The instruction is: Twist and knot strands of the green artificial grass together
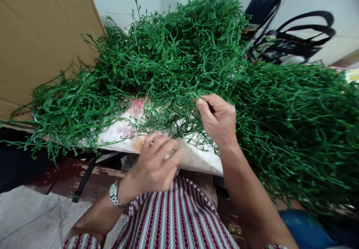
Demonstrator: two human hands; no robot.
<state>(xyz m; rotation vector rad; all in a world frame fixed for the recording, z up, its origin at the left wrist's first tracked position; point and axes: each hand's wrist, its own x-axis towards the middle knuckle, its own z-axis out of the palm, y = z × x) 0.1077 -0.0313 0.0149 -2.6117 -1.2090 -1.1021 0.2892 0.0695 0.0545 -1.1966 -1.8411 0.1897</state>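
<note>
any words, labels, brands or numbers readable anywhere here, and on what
None can be read.
Dark bag: a printed patch, too blurred to read.
Wristwatch: dial too small to read.
Cardboard, flowered cloth, striped garment: no lettering visible.

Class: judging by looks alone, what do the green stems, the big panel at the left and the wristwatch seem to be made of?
Green stems: probably plastic; uniform colour, slight sheen. Panel: brown cardboard, matte, creased. Wristwatch by the left hand: likely metal; silvery shine.
</note>
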